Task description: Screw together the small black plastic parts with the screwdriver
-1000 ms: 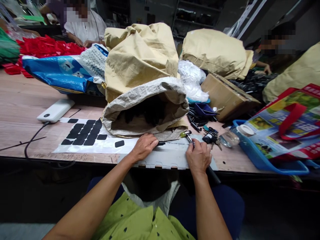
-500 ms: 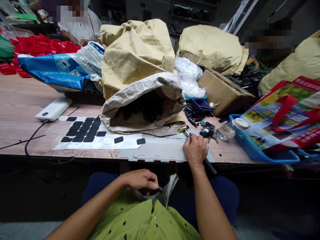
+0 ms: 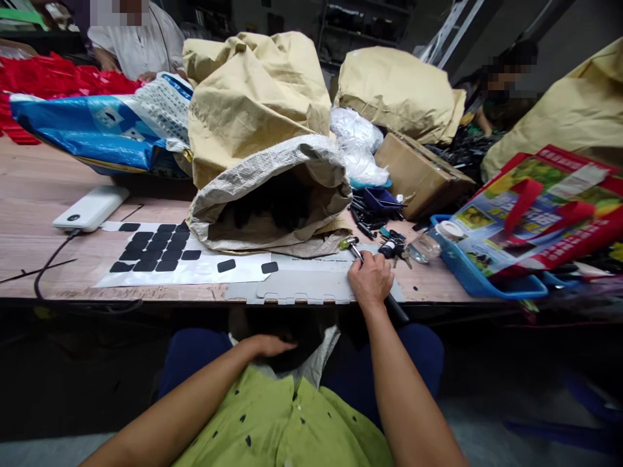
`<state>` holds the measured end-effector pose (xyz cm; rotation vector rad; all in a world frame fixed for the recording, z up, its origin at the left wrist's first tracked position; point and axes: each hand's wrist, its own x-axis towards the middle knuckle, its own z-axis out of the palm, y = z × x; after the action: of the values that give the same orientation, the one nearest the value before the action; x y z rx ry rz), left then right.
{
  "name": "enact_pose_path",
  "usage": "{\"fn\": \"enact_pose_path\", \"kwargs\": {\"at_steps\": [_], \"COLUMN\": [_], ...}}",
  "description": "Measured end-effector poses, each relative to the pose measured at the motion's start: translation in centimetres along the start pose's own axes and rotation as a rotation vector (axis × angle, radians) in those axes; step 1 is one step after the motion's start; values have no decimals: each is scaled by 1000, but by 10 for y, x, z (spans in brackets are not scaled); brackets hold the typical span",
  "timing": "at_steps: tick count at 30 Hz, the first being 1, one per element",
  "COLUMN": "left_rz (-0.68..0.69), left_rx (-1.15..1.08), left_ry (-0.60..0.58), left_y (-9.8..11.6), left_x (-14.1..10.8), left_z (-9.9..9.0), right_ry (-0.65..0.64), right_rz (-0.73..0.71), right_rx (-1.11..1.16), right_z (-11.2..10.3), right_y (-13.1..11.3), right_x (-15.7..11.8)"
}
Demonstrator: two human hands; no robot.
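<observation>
My right hand point(image 3: 372, 279) is closed around a small hammer point(image 3: 398, 311) at the table's front edge. The hammer's yellow-and-metal head points away from me, over a grey board point(image 3: 306, 285), and its dark handle sticks out toward me. Above my lap, my left hand point(image 3: 270, 346) reaches into the mouth of a pale sack point(image 3: 325, 353) with a dark inside. Most of its fingers are hidden there, so any held item does not show. Left of the board lies a white sheet point(image 3: 204, 272) bearing rows of black rounded pads point(image 3: 156, 246).
An open woven sack point(image 3: 292, 146) holding dark items lies behind the board. A white power bank point(image 3: 90, 207) with a cable is at left. Keys point(image 3: 402, 253), a clear bottle point(image 3: 424, 248) and a blue basket point(image 3: 506, 288) stand right. Two people sit across the table.
My left hand has gone down into the lap sack; the dark piece at its fingertips is out of sight. The right hand keeps the hammer. The view has turned slightly right.
</observation>
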<state>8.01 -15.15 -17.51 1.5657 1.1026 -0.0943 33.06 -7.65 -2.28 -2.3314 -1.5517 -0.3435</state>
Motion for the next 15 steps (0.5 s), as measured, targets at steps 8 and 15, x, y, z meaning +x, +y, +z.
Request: {"fn": "enact_pose_path", "kwargs": {"at_steps": [8,15], "left_rz": [-8,-64], "left_rx": [464,476], "left_ry": [-409,-373], "left_y": [10,4], "left_x": [-13,-17], "left_z": [30,22], "right_ry": [-22,-42], "right_rz": [5,25], "right_rx": [-31,-23], "right_z": [1,-2], "right_y": [-2,-6], "right_x": [3,4]}}
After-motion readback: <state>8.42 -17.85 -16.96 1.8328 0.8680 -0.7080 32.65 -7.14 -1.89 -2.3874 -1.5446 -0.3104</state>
